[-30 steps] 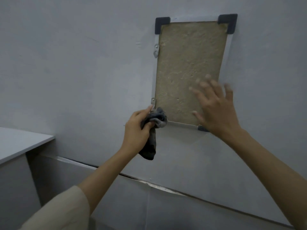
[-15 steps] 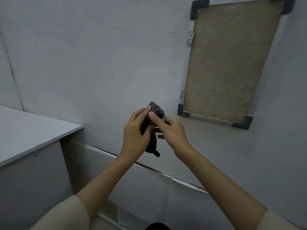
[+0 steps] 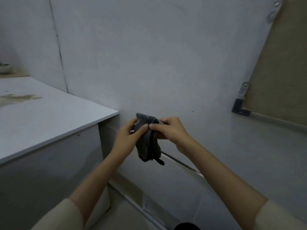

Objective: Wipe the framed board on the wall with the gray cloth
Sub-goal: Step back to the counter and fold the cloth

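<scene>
The gray cloth [image 3: 148, 146] hangs folded in front of the wall, held at its top between both hands. My left hand [image 3: 127, 138] grips its left side with thumb and fingers. My right hand [image 3: 169, 130] pinches its upper right part. The framed board [image 3: 280, 77], tan with a pale frame and a dark corner cap [image 3: 240, 109], hangs on the wall at the far right, partly cut off by the picture's edge. Both hands are well left of and below the board.
A white counter [image 3: 46, 113] with a stain juts out at the left, its corner close to my left hand. A bowl [image 3: 5, 68] sits at its far left end. A loose skirting strip [image 3: 181, 163] runs along the wall below the hands.
My view has swung left and down, so the board slid to the right edge. My right hand left the board and joined the left on the cloth, which both hands now hold lower, away from the frame.
</scene>
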Motion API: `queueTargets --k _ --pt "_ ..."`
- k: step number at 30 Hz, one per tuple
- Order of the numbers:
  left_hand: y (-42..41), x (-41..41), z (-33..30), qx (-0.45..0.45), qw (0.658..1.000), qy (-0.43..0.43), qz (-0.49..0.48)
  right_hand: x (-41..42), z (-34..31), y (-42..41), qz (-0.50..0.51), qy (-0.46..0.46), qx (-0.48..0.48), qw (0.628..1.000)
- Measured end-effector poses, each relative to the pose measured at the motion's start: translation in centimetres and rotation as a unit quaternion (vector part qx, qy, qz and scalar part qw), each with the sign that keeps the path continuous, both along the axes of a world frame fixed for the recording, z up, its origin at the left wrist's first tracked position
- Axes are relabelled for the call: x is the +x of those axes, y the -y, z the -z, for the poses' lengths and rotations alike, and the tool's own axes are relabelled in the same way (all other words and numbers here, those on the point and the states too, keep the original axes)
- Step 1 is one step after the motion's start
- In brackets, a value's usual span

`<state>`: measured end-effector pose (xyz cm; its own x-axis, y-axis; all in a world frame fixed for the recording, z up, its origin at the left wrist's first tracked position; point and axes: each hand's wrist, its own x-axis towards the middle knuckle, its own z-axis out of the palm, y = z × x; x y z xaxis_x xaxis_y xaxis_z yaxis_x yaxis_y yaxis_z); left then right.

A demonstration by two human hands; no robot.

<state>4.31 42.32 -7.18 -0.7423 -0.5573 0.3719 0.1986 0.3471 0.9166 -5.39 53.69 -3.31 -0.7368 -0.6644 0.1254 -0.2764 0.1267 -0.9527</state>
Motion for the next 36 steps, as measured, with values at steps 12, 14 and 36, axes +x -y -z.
queueTargets --k 12,14,36 --pt "8.7 2.3 3.0 0.139 0.987 0.038 -0.074 0.6 6.7 8.4 -0.138 0.249 -0.033 0.958" --pt "9.9 2.5 3.7 0.202 0.974 0.053 -0.092 0.5 7.3 9.6 -0.163 0.242 -0.018 0.956" --pt "21.5 2.4 1.8 -0.015 0.959 0.115 -0.258 -5.1 1.7 21.7 -0.035 -0.107 0.13 0.985"
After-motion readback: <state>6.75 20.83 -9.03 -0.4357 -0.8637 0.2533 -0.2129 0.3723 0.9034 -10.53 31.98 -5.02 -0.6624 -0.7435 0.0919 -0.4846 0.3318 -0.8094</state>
